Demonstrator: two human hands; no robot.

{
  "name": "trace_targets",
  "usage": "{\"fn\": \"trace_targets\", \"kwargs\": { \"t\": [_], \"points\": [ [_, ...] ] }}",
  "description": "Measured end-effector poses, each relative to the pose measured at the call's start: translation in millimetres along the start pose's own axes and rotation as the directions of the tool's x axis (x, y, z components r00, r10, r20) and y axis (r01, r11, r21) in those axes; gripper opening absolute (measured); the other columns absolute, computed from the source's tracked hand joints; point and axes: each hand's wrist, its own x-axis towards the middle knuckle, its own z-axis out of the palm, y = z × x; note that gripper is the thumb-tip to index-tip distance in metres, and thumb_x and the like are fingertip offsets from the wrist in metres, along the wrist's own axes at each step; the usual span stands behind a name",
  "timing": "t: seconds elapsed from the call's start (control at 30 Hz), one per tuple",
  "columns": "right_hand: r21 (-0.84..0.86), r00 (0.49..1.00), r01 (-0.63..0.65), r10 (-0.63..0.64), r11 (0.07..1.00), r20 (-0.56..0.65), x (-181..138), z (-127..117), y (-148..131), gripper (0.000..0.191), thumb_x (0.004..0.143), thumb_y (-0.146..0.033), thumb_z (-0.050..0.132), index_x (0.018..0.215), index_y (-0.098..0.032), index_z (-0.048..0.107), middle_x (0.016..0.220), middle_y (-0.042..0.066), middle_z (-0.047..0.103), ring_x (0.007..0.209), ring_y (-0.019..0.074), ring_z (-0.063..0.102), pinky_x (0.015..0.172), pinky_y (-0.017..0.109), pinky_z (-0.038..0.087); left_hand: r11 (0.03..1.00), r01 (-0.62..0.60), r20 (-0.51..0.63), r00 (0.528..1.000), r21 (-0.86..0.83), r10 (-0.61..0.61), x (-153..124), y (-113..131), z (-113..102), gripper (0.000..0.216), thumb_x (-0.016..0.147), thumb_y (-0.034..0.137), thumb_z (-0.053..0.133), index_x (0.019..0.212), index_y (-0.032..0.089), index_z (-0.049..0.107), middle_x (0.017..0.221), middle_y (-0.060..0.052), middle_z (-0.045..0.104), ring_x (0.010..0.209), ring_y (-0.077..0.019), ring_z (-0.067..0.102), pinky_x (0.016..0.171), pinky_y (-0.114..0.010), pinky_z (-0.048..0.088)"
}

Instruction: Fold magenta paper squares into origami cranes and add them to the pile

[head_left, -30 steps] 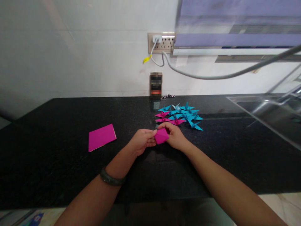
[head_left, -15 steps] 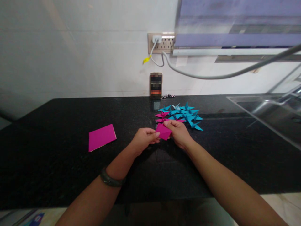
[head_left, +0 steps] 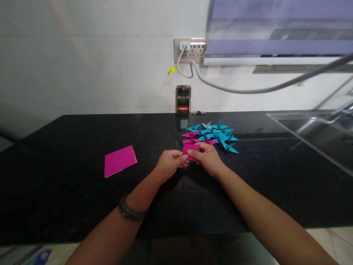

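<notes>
Just beyond our fingers (head_left: 179,156) the cluster of folded cranes (head_left: 213,136) closes the way forward, with a small dark box (head_left: 183,100) against the wall (head_left: 82,73) farther on. Left of the fingers we find open black countertop (head_left: 68,147) as far as the pink paper stack (head_left: 120,161), and on the near side it runs open to its front edge. Well to the right of the fingers the steel sink (head_left: 317,129) bounds the surface, a grey cable (head_left: 248,89) crossing the wall above.

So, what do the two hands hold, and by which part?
Both hold one folded pink paper: the left hand pinches its lower left corner, the right hand its right side.
</notes>
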Motion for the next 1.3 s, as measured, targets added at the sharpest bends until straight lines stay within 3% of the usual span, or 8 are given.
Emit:
{"fn": "trace_targets", "kwargs": {
  "t": [0.17,0.33,0.53,0.7,0.9,1.3],
  "points": [
    [-0.014,1.0,-0.003,0.003,1.0,-0.004,1,-1,-2,0.025,0.059,-0.036,0.07,0.064,-0.014,0.058,0.05,-0.004,0.05,0.042,0.0057,0.038,0.038,0.019,0.028,1.0,-0.023,0.058,0.998,0.015,0.022,0,-2,0,0.02,0.064,0.031,0.068,0.065,0.012,0.065,0.059,-0.004,0.064,0.052,-0.0103,0.056,0.053,-0.022,0.042],
    [-0.032,0.999,-0.019,0.02,0.999,0.032,0,-2,-6,0.028,0.056,-0.035,0.072,0.054,-0.014,0.054,0.044,-0.005,0.046,0.04,0.0051,0.036,0.039,0.019,0.024,0.998,-0.049,0.014,0.999,-0.036,0.049,1,-5,-1,0.021,0.058,0.03,0.072,0.069,0.013,0.066,0.059,-0.002,0.064,0.053,-0.0108,0.056,0.055,-0.023,0.043],
    [-0.057,0.999,-0.012,0.015,0.998,0.043,0,-5,-7,0.029,0.054,-0.035,0.074,0.054,-0.013,0.055,0.049,-0.004,0.049,0.045,0.0059,0.039,0.043,0.02,0.027,0.995,-0.07,-0.008,0.997,0.07,0.07,1,-5,-3,0.021,0.059,0.033,0.071,0.057,0.014,0.064,0.052,-0.003,0.062,0.05,-0.0122,0.055,0.052,-0.023,0.042],
    [-0.082,0.997,-0.004,0.01,0.997,0.076,1,-9,-4,0.028,0.058,-0.037,0.072,0.055,-0.013,0.056,0.047,-0.004,0.048,0.043,0.0061,0.038,0.042,0.021,0.026,0.995,-0.058,0.019,0.998,0.077,0.057,-1,-1,-3,0.022,0.063,0.035,0.067,0.058,0.014,0.064,0.054,-0.004,0.062,0.051,-0.0125,0.055,0.052,-0.023,0.041],
    [-0.105,0.993,-0.028,0.04,0.994,0.112,2,-12,-5,0.031,0.055,-0.038,0.073,0.054,-0.013,0.055,0.047,-0.004,0.048,0.044,0.0062,0.039,0.043,0.021,0.027,0.992,-0.123,-0.086,0.989,0.021,0.124,-1,1,-2,0.018,0.056,0.029,0.072,0.063,0.014,0.065,0.058,-0.001,0.063,0.053,-0.0109,0.052,0.053,-0.023,0.04],
    [-0.183,0.969,-0.03,0.074,0.983,0.237,0,-16,-7,0.032,0.054,-0.039,0.074,0.051,-0.013,0.054,0.044,-0.005,0.046,0.041,0.0054,0.037,0.041,0.02,0.025,0.989,-0.079,-0.097,0.993,-0.122,0.068,-3,4,-1,0.022,0.051,0.031,0.076,0.059,0.014,0.063,0.056,0.001,0.061,0.053,-0.0095,0.053,0.056,-0.023,0.042]
  ]
}}
